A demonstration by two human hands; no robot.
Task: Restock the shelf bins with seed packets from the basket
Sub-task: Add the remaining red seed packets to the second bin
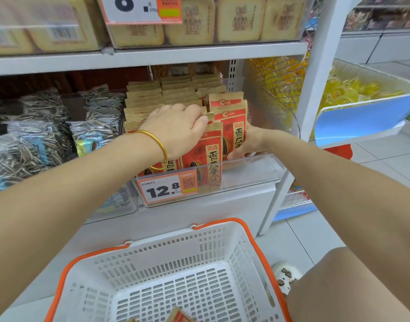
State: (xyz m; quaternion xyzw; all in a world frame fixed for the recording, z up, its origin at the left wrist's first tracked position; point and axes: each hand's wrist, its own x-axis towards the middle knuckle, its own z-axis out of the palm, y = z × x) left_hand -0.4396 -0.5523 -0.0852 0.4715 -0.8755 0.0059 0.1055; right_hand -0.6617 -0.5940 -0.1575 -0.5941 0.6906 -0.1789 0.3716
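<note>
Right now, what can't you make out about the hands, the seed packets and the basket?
Head view:
- Left hand fingertips: buried among the red-and-tan seed packets in the clear plastic bin.
- Right hand fingers: behind the rightmost packets; only the thumb shows.
- White slotted plastic basket: contents cut by the bottom edge; only packet corners show.

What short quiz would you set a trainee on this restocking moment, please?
1. True or false: the basket is piled to its rim with packets.
2. The price tag on the clear bin reads: A 8.8, B 12.8, C 21.8?
3. Fill in: the right hand grips red seed packets in the bin, while the left hand, curled over other packet tops, wears a gold ____.
Key: 1 false; 2 B; 3 bangle.
</note>
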